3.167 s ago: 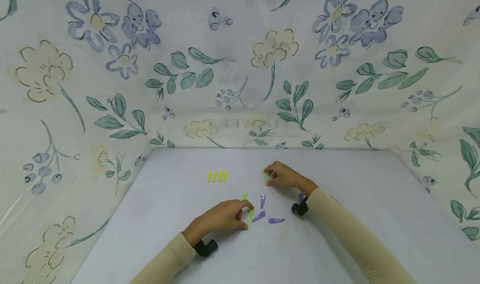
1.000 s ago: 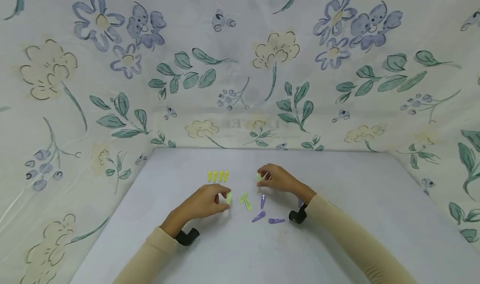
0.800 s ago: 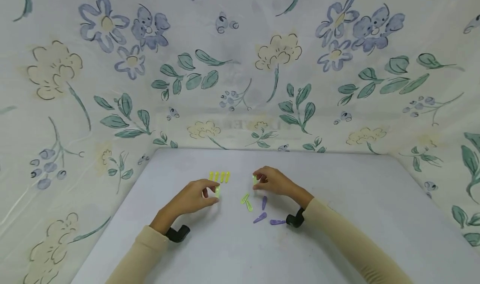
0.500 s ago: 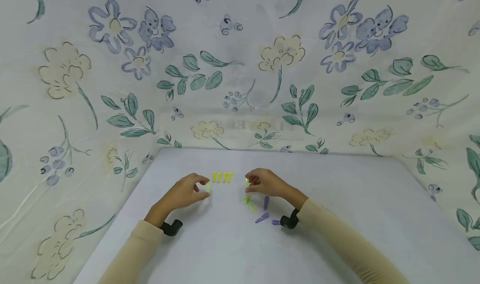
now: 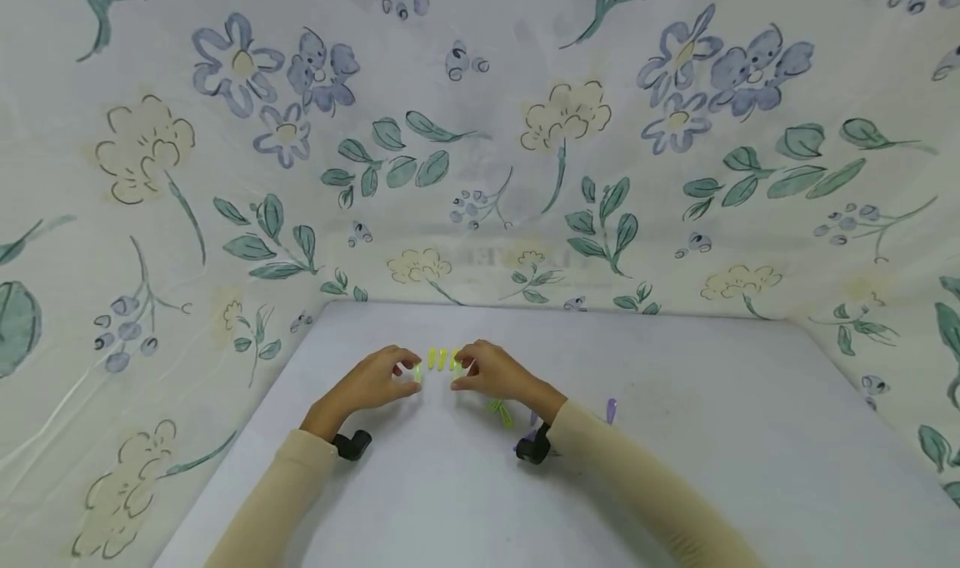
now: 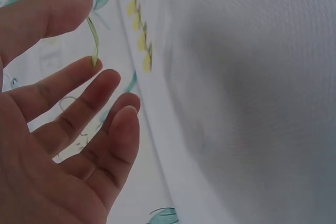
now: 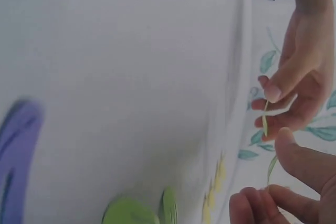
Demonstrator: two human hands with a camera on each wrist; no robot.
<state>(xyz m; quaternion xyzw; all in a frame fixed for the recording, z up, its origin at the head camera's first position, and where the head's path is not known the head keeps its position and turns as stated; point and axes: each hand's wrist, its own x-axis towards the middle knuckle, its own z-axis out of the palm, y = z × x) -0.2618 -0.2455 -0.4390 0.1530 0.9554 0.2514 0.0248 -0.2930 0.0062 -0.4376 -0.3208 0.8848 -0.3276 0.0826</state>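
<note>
In the head view my left hand [image 5: 367, 382] pinches a light green snap hair clip [image 5: 417, 373] upright between thumb and fingertip, above the table. My right hand [image 5: 498, 375] holds another light green hair clip [image 5: 458, 370] the same way, close by and facing it. Both clips also show in the wrist views, each gripped at its ends. Behind the hands lies a row of yellow hair clips [image 5: 442, 359], its right end partly hidden by the right hand. Two green hair clips [image 5: 501, 412] lie touching or overlapping below the right hand.
Purple hair clips lie on the white table [image 5: 420, 501]; one purple clip [image 5: 612, 411] lies right of the right forearm, while others are partly covered by the black wrist camera [image 5: 533, 449]. A floral-patterned sheet [image 5: 480, 168] rises behind the table.
My left hand has picked up a green clip from the group and carried it left and away. My right hand has moved left with its clip, nearing the left hand and the yellow row.
</note>
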